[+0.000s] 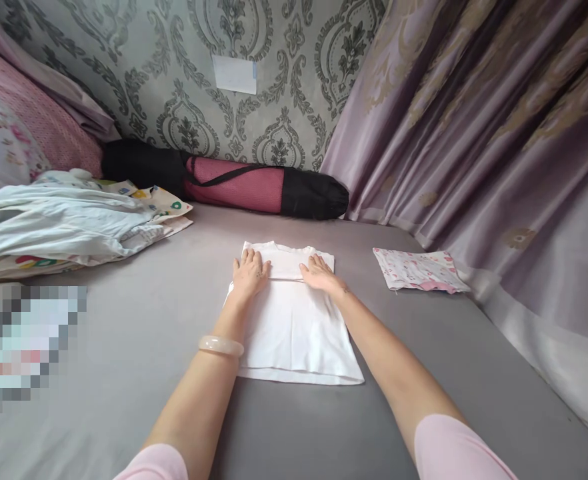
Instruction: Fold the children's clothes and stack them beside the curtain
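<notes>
A: Grey sheet (174,320) below, patterned wall (174,80) beyond, and there's the white shirt (294,327), spread mid-sheet, neckline (291,248) far, hem (299,377) near!

B: And the hands?

A: Left hand (252,270) on its far left part, right hand (319,271) on the far right, palms down, fingers extended, grasping nothing!

B: What makes this pressing good?

A: Equal weight each side, I'd say, smoothing outward, so the edge (287,280) across the shirt lies straight. Push too hard and the layers could slip.

B: That printed cloth (421,270)?

A: Off right, well apart!
</notes>
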Motion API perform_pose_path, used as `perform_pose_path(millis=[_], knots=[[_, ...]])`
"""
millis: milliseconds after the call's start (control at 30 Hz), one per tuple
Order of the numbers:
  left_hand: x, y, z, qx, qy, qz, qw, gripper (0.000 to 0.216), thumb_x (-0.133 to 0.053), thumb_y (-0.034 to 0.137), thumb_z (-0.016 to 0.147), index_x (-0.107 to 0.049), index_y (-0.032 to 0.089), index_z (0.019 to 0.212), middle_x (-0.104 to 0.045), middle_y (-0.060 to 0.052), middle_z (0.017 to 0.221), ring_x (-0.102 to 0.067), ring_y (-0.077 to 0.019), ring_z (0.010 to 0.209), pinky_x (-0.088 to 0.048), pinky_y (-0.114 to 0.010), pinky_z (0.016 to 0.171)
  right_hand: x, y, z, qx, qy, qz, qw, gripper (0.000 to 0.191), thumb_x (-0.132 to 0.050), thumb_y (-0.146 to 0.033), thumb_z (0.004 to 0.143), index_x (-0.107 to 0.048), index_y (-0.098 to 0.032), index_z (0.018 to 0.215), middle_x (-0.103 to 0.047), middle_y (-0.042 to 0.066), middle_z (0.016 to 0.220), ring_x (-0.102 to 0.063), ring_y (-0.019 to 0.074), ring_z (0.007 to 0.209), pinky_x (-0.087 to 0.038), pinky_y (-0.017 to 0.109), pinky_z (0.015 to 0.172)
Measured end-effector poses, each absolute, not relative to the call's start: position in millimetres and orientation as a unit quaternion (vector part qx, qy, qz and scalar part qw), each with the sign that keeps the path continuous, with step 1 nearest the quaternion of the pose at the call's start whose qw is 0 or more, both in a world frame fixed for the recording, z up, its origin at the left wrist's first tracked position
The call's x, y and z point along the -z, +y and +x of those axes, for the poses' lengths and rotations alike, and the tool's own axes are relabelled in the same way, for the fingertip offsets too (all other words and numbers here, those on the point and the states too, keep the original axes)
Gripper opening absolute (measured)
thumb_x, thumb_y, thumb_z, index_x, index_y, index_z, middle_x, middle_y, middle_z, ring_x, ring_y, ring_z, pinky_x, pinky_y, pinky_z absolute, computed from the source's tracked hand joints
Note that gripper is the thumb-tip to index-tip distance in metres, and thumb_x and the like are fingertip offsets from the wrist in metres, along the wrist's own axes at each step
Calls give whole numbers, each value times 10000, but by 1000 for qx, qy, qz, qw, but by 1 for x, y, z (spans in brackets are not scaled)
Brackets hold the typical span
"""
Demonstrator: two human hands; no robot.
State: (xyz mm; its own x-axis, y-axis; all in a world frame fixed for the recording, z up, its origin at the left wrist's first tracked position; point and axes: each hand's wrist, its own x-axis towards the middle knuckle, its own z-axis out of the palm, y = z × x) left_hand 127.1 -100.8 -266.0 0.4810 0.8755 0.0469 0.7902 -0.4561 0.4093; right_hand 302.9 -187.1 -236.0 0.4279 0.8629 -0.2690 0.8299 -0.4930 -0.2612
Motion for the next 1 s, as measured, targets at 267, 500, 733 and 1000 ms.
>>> perform_pose_path(millis=[267,500,733,1000], knots=[[264,-101,124,-135,491,839,190,503,-351,382,988,-459,106,1395,-335,-206,1571,-212,-324,1495,-191,-550,1187,251,-169,309,-78,-536,-839,53,671,-209,-416,1025,-242,20,1534,-171,187,1631,-122,268,1515,-80,385,1214],[258,-97,119,-96,496,836,212,499,-372,392,983,-446,110,1388,-278,-186,1602,-185,-297,1506,-183,-509,1198,267,-166,314,-70,-539,-838,57,680,-208,-425,1021,-209,2,1550,-130,158,1645,-96,257,1520,-75,367,1219],[251,-81,101,-78,476,840,249,346,-505,282,921,-557,141,1232,-397,-176,1542,-360,-284,1434,-326,-373,1137,244,-162,303,-93,-543,-834,13,656,-250,-388,1013,-240,-3,1544,-125,174,1643,-91,281,1521,-74,423,1220],[238,-71,77,-79,494,813,297,429,-560,258,868,-572,179,1289,-659,-135,1282,-629,-251,1166,-475,-314,951,251,-135,257,-106,-669,-733,70,644,-180,-413,1017,-224,-77,1565,-157,90,1648,-92,209,1524,-35,418,1227]])
